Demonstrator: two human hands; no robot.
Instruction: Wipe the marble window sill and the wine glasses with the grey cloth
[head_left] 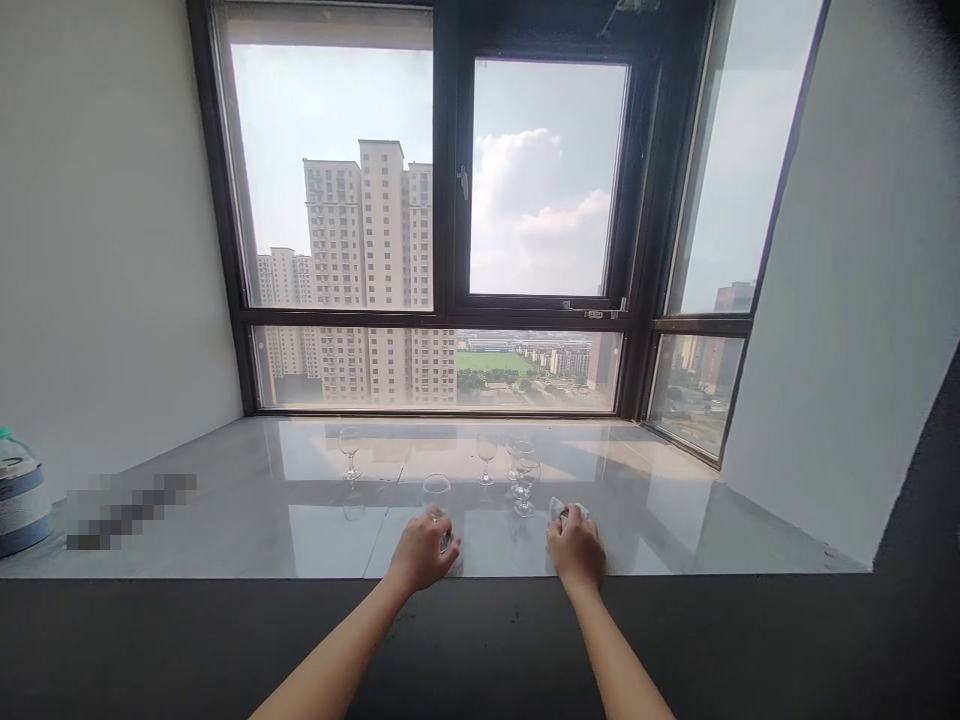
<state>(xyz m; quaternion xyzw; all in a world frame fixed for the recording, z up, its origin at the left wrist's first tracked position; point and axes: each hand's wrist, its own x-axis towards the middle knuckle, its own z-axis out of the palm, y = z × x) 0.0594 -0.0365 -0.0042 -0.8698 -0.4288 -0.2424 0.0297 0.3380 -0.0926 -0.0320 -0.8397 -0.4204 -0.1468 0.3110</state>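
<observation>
Upright over the front of the shiny sill, a clear stemmed glass (pixel 436 489) has my left hand (pixel 426 550) closed around its lower part, which the fingers mostly hide. To the right, my right hand (pixel 577 550) is closed on a crumpled white cloth or tissue (pixel 556 508) at the sill. Between and beyond the hands stand more stemmed glasses: one wine glass (pixel 486 456) near the middle, and a close group with a front wine glass (pixel 527 480) partly covering those behind. Another wine glass (pixel 349 452) stands apart at the back left.
The glossy tiled sill (pixel 330 540) ends in a straight front edge above a dark wall. At far left stands a large bottle (pixel 22 500) with a blue and white wrap. A dark-framed window (pixel 442 320) closes off the back; grey walls flank both sides.
</observation>
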